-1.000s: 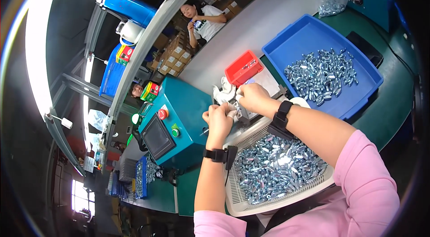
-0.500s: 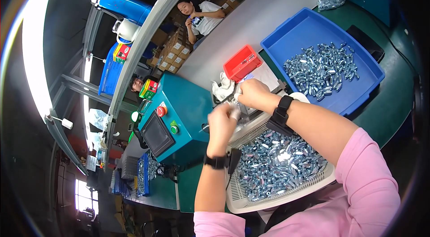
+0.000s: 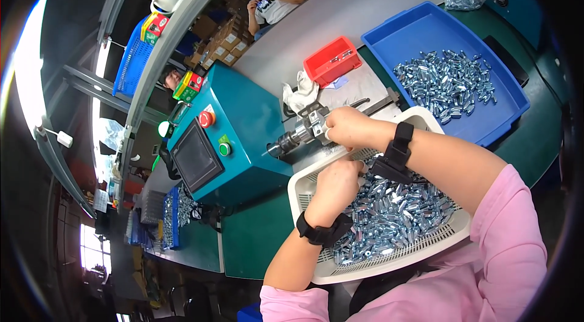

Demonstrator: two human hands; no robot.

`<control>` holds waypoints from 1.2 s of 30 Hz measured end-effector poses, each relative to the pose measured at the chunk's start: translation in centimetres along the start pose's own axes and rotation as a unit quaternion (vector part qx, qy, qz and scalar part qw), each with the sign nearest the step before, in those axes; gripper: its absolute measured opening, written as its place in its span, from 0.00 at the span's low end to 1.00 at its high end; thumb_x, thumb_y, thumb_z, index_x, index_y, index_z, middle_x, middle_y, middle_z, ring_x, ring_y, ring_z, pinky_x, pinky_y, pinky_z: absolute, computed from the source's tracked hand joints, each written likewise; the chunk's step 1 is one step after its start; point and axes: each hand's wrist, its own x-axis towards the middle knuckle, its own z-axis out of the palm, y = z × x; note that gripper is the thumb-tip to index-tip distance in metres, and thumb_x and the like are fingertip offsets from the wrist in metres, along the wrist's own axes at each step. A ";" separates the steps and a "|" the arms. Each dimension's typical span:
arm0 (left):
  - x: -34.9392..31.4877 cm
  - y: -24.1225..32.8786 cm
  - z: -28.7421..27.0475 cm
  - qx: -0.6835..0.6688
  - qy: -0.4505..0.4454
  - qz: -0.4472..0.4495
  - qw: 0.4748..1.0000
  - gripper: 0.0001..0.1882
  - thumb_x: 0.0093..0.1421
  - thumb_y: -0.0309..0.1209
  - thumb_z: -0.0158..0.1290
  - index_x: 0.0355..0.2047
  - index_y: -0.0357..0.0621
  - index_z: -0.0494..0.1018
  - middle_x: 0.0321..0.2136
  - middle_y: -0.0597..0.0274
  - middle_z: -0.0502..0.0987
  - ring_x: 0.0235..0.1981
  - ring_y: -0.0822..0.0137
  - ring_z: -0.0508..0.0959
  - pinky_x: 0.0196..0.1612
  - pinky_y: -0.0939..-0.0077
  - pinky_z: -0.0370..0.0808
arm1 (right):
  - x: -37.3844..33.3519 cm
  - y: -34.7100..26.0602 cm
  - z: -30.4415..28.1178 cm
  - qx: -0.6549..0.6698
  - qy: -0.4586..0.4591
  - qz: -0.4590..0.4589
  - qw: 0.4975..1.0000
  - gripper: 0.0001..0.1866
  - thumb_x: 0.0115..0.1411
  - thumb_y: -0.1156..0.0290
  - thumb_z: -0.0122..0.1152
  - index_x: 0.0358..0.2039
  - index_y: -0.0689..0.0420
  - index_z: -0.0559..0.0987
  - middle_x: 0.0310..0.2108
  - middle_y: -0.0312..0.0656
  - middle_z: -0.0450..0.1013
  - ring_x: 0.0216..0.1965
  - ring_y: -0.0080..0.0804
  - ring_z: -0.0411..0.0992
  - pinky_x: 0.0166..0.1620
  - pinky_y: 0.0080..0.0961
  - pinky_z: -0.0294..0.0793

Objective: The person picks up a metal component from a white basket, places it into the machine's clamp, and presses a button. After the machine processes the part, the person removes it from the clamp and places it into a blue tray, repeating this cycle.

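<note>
My left hand (image 3: 334, 187) reaches over the near-left rim of a cream plastic basket (image 3: 302, 191), its curled fingertips down by the pile of small shiny metal parts (image 3: 395, 218). What those fingers hold is hidden behind the hand. Beyond the basket, my right hand (image 3: 353, 127) is closed at a metal clamping fixture (image 3: 315, 120), right beside the steel spindle (image 3: 289, 141) of a teal machine (image 3: 243, 121). Its fingertips are partly covered, so anything between them cannot be made out.
A blue tray (image 3: 420, 27) with similar metal parts (image 3: 447, 84) stands at the right. Behind the fixture are a red bin (image 3: 331, 60) holding a few parts and a white cloth (image 3: 299, 94). A person (image 3: 271, 2) sits across the bench; a metal shelf rail (image 3: 201, 2) runs overhead.
My left hand has moved from beside the fixture down and right to the basket. The right hand has shifted slightly nearer, and the fixture and spindle are now in plain sight. The whole view has shifted slightly.
</note>
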 end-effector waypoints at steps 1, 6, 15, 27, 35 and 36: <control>-0.1 -0.1 -0.1 -0.009 0.003 0.006 1.000 0.08 0.44 0.27 0.57 0.27 0.40 0.76 0.26 0.50 0.75 0.31 0.49 0.75 0.35 0.61 0.71 | 0.1 0.1 -0.1 0.028 -0.009 0.002 1.000 0.10 0.45 0.74 0.49 0.17 0.64 0.77 0.14 0.50 0.72 0.16 0.39 0.74 0.27 0.33 0.74; -0.4 0.3 -0.4 -0.033 0.016 0.038 0.999 0.08 0.48 0.28 0.56 0.30 0.40 0.74 0.27 0.48 0.74 0.33 0.50 0.75 0.36 0.61 0.71 | 0.1 0.5 0.1 0.081 -0.023 0.027 0.996 0.10 0.46 0.74 0.47 0.16 0.65 0.76 0.12 0.49 0.71 0.15 0.37 0.73 0.26 0.33 0.74; -0.6 0.1 -0.7 -0.082 -0.036 0.046 0.995 0.09 0.53 0.28 0.52 0.31 0.34 0.67 0.27 0.47 0.74 0.33 0.47 0.74 0.37 0.60 0.69 | -0.1 0.3 -0.1 0.094 -0.048 0.047 0.993 0.08 0.51 0.74 0.50 0.21 0.66 0.75 0.11 0.43 0.68 0.11 0.29 0.69 0.18 0.28 0.67; 0.5 0.1 -1.1 -0.146 -0.046 0.044 0.987 0.11 0.49 0.27 0.56 0.31 0.34 0.71 0.25 0.49 0.77 0.30 0.52 0.77 0.35 0.64 0.72 | 0.1 0.4 0.0 0.089 -0.050 0.031 0.994 0.08 0.51 0.74 0.50 0.23 0.66 0.75 0.12 0.43 0.68 0.12 0.30 0.70 0.19 0.28 0.69; 0.6 -1.5 -0.2 -0.195 -0.011 0.080 0.977 0.12 0.45 0.24 0.59 0.32 0.36 0.75 0.24 0.51 0.77 0.27 0.60 0.78 0.33 0.71 0.73 | 0.1 0.3 -0.8 0.041 -0.046 -0.037 0.997 0.10 0.49 0.75 0.48 0.24 0.68 0.75 0.16 0.52 0.71 0.15 0.37 0.73 0.22 0.32 0.73; 0.4 -1.7 -0.1 -0.192 -0.004 0.083 0.978 0.12 0.45 0.24 0.59 0.32 0.36 0.75 0.24 0.51 0.77 0.27 0.60 0.78 0.33 0.71 0.73 | 0.2 0.5 -0.9 0.046 -0.032 -0.024 0.998 0.10 0.49 0.74 0.48 0.25 0.68 0.75 0.17 0.52 0.72 0.15 0.37 0.73 0.22 0.32 0.73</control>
